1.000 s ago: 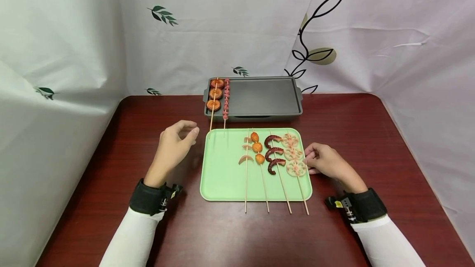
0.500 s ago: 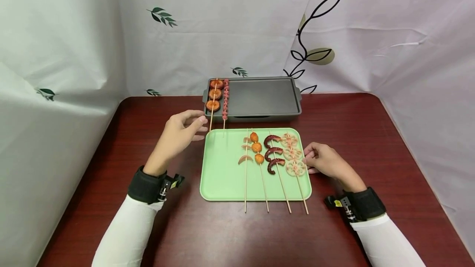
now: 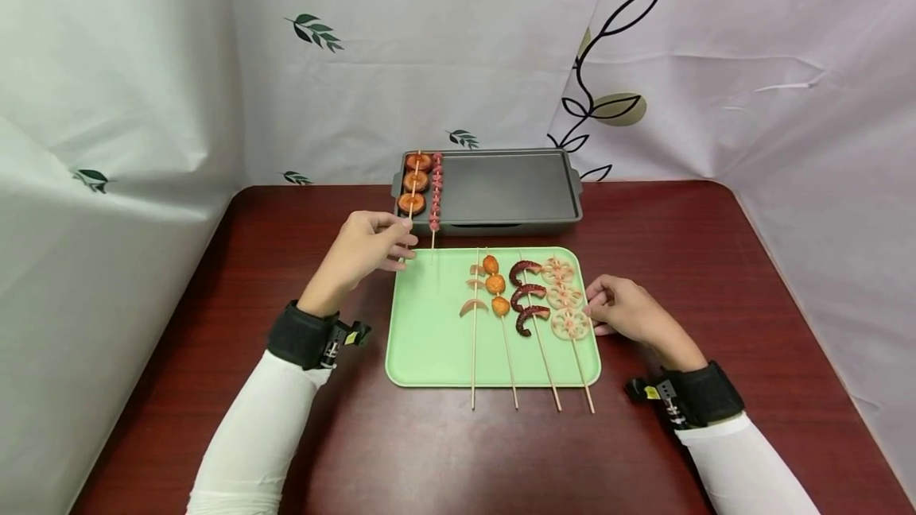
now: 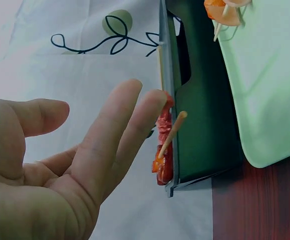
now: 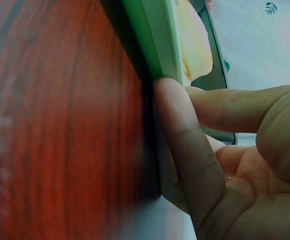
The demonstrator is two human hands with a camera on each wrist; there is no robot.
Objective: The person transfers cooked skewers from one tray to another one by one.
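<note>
my left hand (image 3: 365, 249) has moved up to the sausage skewer (image 3: 411, 217), fingers straight, holding nothing | my right hand (image 3: 630, 310) still rests curled against the green tray (image 3: 429, 340)

No words, numbers, brand marks or labels can be read in any of the views. The backdrop cloth (image 3: 458, 54) carries only printed leaf sprigs and a black line drawing of a branch — pictures, not writing. A small yellow tag on the right wrist strap (image 3: 704, 396) shows — too small to tell whether anything is printed on it.
</note>
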